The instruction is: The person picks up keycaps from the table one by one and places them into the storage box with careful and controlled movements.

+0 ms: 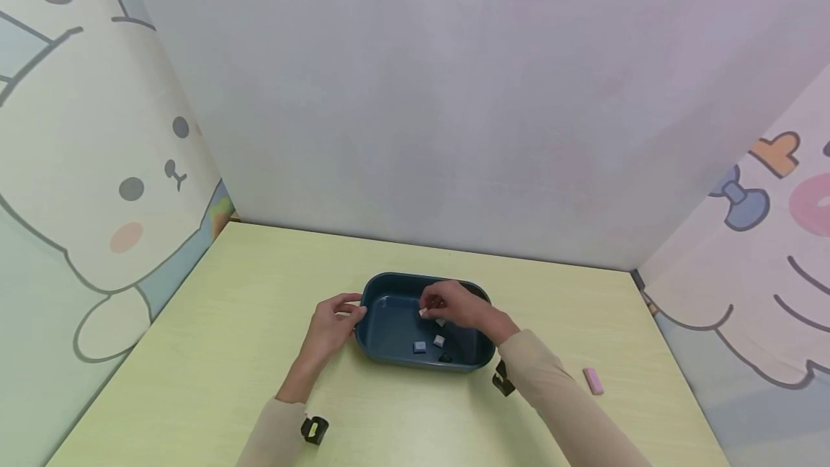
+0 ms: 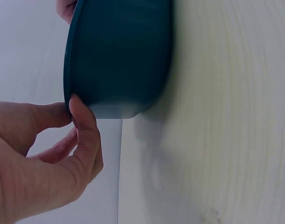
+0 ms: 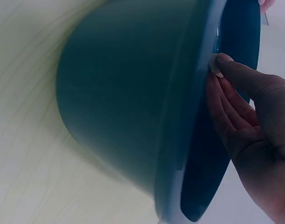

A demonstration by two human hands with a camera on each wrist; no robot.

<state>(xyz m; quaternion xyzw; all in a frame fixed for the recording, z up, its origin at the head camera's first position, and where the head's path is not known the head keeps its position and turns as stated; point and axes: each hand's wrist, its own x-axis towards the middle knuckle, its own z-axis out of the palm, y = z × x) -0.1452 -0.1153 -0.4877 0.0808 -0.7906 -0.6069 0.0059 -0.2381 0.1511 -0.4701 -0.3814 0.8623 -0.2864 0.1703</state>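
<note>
A dark teal rectangular tub (image 1: 392,359) with rounded corners stands on the table. My left hand (image 1: 331,326) pinches its left rim between thumb and fingers, as the left wrist view shows from the side. Over the inside of the tub, my right hand (image 1: 454,305) holds a small white block (image 3: 215,65) between thumb and fingertips. On the tub floor lie a pale blue-grey block (image 1: 419,347), a whitish block (image 1: 439,341) and a small dark piece (image 1: 445,357). Another light block (image 1: 441,322) shows just under the right hand and is partly hidden.
A pink oblong block (image 1: 593,381) lies on the pale yellow table (image 1: 214,366), to the right of the right forearm. A plain pale curtain (image 1: 421,107) hangs behind the table's far edge. Cartoon-printed panels (image 1: 78,186) flank both sides.
</note>
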